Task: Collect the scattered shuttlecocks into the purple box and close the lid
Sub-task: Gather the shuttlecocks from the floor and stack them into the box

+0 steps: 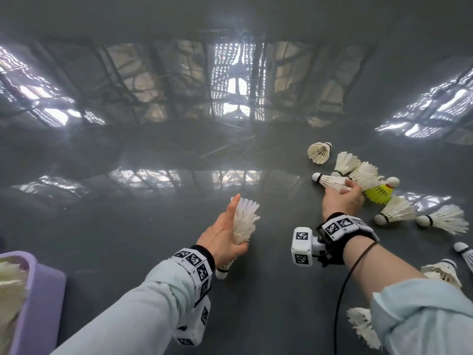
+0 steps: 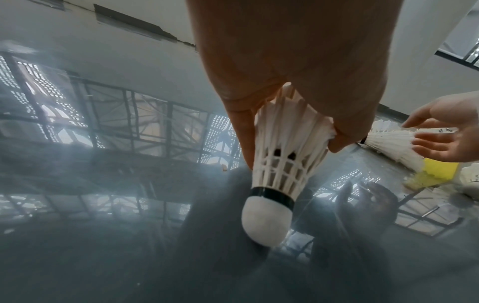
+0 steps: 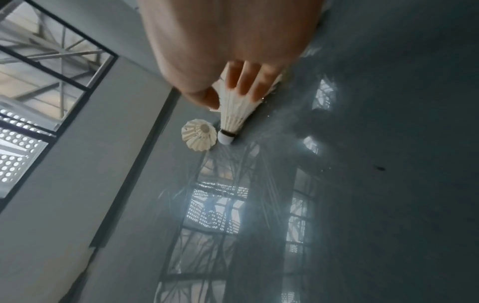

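Observation:
My left hand grips a stack of white shuttlecocks above the glossy grey floor; its cork end points down in the left wrist view. My right hand reaches into a cluster of shuttlecocks at the right. Its fingers and thumb close round the feathers of a white shuttlecock whose cork touches the floor. A yellow shuttlecock lies just beyond that hand. The purple box stands at the lower left with white feathers showing inside.
More white shuttlecocks lie scattered on the floor at the right: one standing alone, two side by side, others near my right forearm. A black cable hangs from my right wrist. The floor mirrors windows and roof beams.

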A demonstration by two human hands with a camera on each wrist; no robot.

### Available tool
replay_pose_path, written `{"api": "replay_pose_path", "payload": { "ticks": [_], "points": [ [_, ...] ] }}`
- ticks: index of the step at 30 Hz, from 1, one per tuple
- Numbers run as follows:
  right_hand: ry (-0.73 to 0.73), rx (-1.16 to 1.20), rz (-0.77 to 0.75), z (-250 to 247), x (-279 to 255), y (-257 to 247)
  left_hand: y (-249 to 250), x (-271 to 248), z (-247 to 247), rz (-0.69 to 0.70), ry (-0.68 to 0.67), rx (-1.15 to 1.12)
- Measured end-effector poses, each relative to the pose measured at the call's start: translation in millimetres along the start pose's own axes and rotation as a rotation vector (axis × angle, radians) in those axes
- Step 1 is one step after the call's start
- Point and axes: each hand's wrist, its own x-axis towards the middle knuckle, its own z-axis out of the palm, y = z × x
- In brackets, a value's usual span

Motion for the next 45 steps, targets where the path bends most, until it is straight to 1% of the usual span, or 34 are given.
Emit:
{"api": "replay_pose_path", "payload": {
  "ticks": [1, 2, 3, 4, 5, 6, 7, 8, 9, 10, 13, 14, 16, 18, 20, 23, 26, 29, 31, 33, 36, 39, 43, 45],
  "points": [
    [0.082, -0.043, 0.012, -3, 0, -3, 0, 0, 0, -0.005, -0.002, -0.003],
    [0.134, -0.088, 0.07, -7, 1, -6, -1, 0, 0, -0.009, -0.004, -0.005],
    [0.145, -0.136, 0.157, -10, 3, -7, -1, 1, 0, -0.011, -0.005, -0.004],
    [0.122, -0.196, 0.244, -14, 5, -8, -1, 2, 1, -0.013, -0.006, -0.002],
    [0.071, -0.263, 0.297, -17, 9, -6, 0, 2, 1, -0.014, -0.006, -0.001],
    [0.01, -0.312, 0.312, -20, 10, -6, 0, 3, 1, -0.015, -0.006, -0.001],
    [-0.04, -0.333, 0.305, -21, 12, -5, 1, 3, 1, -0.016, -0.006, 0.001],
    [-0.059, -0.321, 0.279, -21, 11, -6, 1, 4, 1, -0.017, -0.005, 0.004],
    [-0.039, -0.281, 0.244, -21, 10, -4, 2, 4, 1, -0.02, -0.008, 0.008],
    [0.016, -0.232, 0.203, -21, 7, -3, 3, 4, 2, -0.025, -0.01, 0.012],
    [0.27, -0.083, 0.072, -21, -10, 1, 5, 3, 2, -0.032, -0.016, 0.047],
    [0.318, -0.064, 0.029, -23, -17, 2, 6, 3, 1, -0.029, -0.019, 0.061],
    [0.333, -0.059, -0.075, -26, -31, 4, 9, 2, 2, -0.021, -0.022, 0.09],
    [0.25, -0.049, -0.206, -25, -44, 5, 11, 0, 1, -0.014, -0.022, 0.114],
    [0.106, -0.031, -0.359, -20, -56, 5, 12, -1, -1, -0.011, -0.029, 0.141],
    [-0.199, -0.022, -0.569, -10, -75, 0, 13, -4, -6, 0.006, -0.061, 0.201],
    [-0.476, -0.075, -0.679, -4, -91, -5, 14, -11, -11, 0.04, -0.085, 0.264],
    [-0.676, -0.11, -0.675, -1, -100, -8, 13, -16, -15, 0.054, -0.084, 0.271],
    [-0.806, -0.15, -0.636, 0, -105, -9, 11, -19, -17, 0.064, -0.082, 0.268],
    [-0.894, -0.183, -0.591, 0, -109, -10, 9, -21, -18, 0.075, -0.091, 0.274],
    [-0.951, -0.202, -0.606, 1, -116, -15, 3, -26, -20, 0.049, -0.053, 0.25],
    [-0.961, -0.175, -0.618, 3, -123, -27, -1, -32, -30, -0.025, 0.066, 0.21],
    [-1.008, -0.046, -0.523, 16, -149, -48, -10, -47, -65, -0.092, 0.193, 0.258],
    [-1.069, -0.016, -0.53, 30, -175, -60, -22, -65, -91, -0.113, 0.276, 0.308]
  ]
}}
